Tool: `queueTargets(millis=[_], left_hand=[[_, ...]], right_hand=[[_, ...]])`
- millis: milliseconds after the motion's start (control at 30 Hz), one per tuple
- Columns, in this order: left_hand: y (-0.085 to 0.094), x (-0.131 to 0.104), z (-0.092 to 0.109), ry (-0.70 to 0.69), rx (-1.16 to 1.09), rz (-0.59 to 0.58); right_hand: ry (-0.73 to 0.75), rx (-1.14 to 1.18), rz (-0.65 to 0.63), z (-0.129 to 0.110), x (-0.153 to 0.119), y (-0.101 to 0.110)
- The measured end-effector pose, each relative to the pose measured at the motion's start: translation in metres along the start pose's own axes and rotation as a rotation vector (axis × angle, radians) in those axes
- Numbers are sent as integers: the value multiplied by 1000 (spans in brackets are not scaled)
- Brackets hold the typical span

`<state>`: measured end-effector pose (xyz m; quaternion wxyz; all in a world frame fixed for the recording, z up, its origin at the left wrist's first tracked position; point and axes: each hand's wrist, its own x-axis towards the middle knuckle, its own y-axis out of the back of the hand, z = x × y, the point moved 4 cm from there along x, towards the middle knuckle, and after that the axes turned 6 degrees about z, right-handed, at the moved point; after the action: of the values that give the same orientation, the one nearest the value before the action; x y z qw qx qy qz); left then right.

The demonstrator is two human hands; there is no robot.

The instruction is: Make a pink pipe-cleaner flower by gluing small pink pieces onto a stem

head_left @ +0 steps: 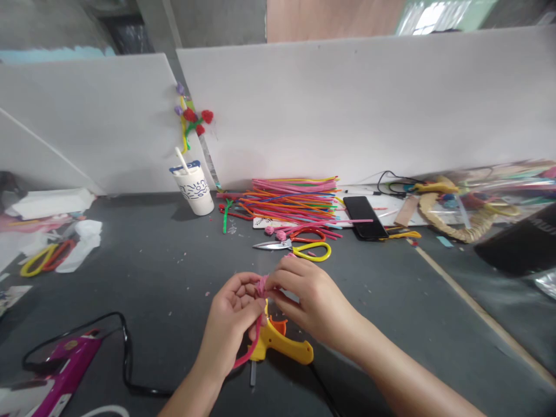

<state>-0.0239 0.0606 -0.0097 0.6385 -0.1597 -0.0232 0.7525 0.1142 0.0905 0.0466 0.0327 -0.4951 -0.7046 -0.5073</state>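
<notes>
Pinching pink pipe-cleaner coil (pixel 261 286) in your left grip (pixel 231 315), right grip (pixel 310 292), over yellow plastic glue gun (pixel 284 343); best wind snugly.

Pink coil (pixel 261 286) partly behind fingers (pixel 280 280)

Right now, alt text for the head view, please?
The left hand and right hand pinch a bunched pink strand above a yellow plastic glue gun on a dark grey table. Beyond lie red-and-yellow-handled metal scissors and piled multicoloured pipe cleaners.
</notes>
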Motion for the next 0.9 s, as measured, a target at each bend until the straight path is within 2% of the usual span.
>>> queueTargets(millis=[200,367,500,800,900], left_hand=[[-2,-2,3,20,-23,-22],[-1,-1,4,3,-1,14],[-1,0,4,6,18,36],[-1,-1,8,-50,32,46],[-2,-2,10,-68,16,58]], right_hand=[[-99,169,23,1,0,0],[-57,112,31,-2,0,-6],[-17,51,45,-4,0,-3],[4,69,59,-6,0,0],[-24,139,104,-7,1,6]])
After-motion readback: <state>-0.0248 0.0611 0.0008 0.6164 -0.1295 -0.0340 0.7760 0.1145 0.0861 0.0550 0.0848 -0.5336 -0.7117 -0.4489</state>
